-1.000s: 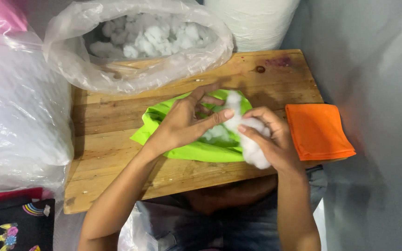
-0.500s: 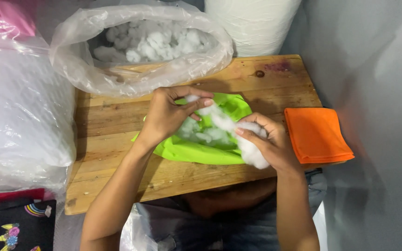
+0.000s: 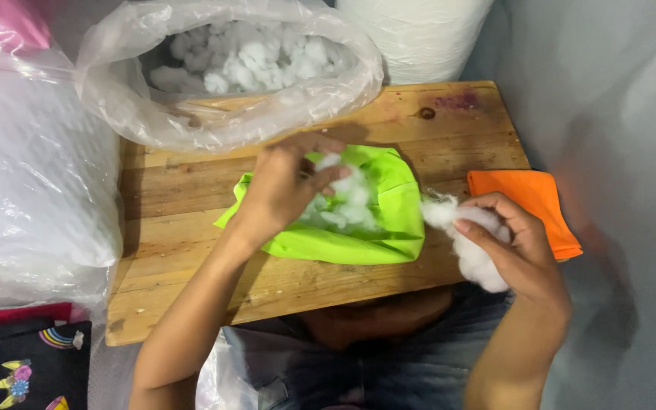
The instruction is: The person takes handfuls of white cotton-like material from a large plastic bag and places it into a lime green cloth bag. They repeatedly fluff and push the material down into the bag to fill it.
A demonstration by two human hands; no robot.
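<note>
A lime green fabric cover (image 3: 389, 199) lies on a small wooden table (image 3: 184, 228), with white stuffing (image 3: 347, 206) showing in its opening. My left hand (image 3: 286, 186) pinches a tuft of that stuffing over the cover. To the right of the cover, above the table's front right edge, my right hand (image 3: 521, 243) is closed around a separate wad of white stuffing (image 3: 468, 247).
A big clear plastic bag of white stuffing (image 3: 229, 64) sits at the table's back. An orange fabric piece (image 3: 529, 193) lies at the right edge. Bulky plastic bags (image 3: 32, 175) crowd the left, a white roll (image 3: 419, 34) stands behind, and a grey wall (image 3: 616, 152) is at the right.
My right hand has pulled away to the right with its wad of stuffing, off the green cover. My left hand stayed over the cover's opening, pinching stuffing.
</note>
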